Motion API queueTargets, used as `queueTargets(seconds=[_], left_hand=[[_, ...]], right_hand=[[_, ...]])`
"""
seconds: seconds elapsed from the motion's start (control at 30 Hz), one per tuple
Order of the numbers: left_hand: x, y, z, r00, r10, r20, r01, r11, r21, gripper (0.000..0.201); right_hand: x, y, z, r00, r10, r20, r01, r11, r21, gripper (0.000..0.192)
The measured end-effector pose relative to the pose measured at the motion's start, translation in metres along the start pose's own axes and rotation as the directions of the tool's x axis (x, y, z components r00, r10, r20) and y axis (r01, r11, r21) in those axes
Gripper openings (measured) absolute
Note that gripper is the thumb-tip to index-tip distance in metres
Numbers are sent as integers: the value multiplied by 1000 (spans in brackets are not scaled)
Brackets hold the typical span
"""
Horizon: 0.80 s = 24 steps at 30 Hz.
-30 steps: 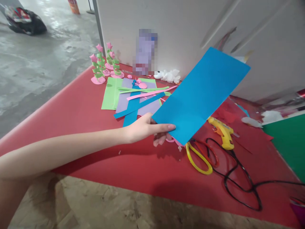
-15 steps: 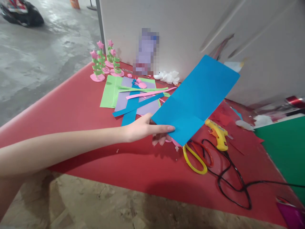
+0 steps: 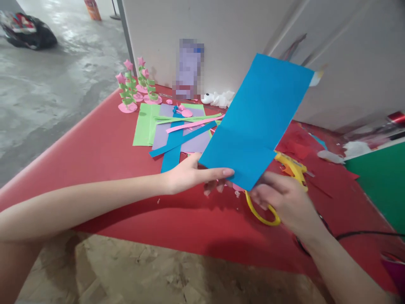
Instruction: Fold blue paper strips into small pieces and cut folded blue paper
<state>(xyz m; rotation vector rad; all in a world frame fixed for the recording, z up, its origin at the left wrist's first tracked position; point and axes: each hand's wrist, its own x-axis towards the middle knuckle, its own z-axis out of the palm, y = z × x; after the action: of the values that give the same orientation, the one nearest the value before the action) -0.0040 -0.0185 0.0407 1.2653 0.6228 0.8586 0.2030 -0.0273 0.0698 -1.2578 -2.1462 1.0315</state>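
The left hand pinches the near corner of a blue rectangular sheet of paper between thumb and fingers, holding it tilted up above the red table. The right hand lies over the yellow-handled scissors – it looks blurred, so whether its fingers have closed on the handles I cannot tell. Just beyond lies a yellow glue gun – its black cord trails right

paper trees, glue gun, green sheet
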Motion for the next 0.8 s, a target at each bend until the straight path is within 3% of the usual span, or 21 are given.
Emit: queueTargets(seconds=[0.13, 0.3, 0.47, 0.53, 0.7, 0.8], left_hand=[[-2, 1, 4, 1000, -22, 3, 22, 996, 88, 27], [-1, 5, -3, 996, 7, 92, -18, 992, 127, 37], [1, 5, -6, 989, -9, 145, 0, 998, 62, 38], [1, 5, -5, 993, -31, 117, 22, 997, 73, 40], [4, 2, -7, 996, -85, -21, 87, 986, 145, 40], [6, -1, -10, 997, -76, -14, 77, 986, 150, 40]], right_hand=[[7, -3, 10, 985, 31, 170, -74, 966, 249, 39], [5, 3, 6, 978, 26, 207, -115, 895, 431, 36], [13, 10, 4, 955, -3, 296, -179, 792, 584, 33], [16, 12, 5, 957, 5, 289, -182, 785, 592, 32], [20, 20, 6, 986, 20, 167, -101, 863, 494, 35], [21, 26, 5, 992, 18, 123, -74, 881, 467, 36]])
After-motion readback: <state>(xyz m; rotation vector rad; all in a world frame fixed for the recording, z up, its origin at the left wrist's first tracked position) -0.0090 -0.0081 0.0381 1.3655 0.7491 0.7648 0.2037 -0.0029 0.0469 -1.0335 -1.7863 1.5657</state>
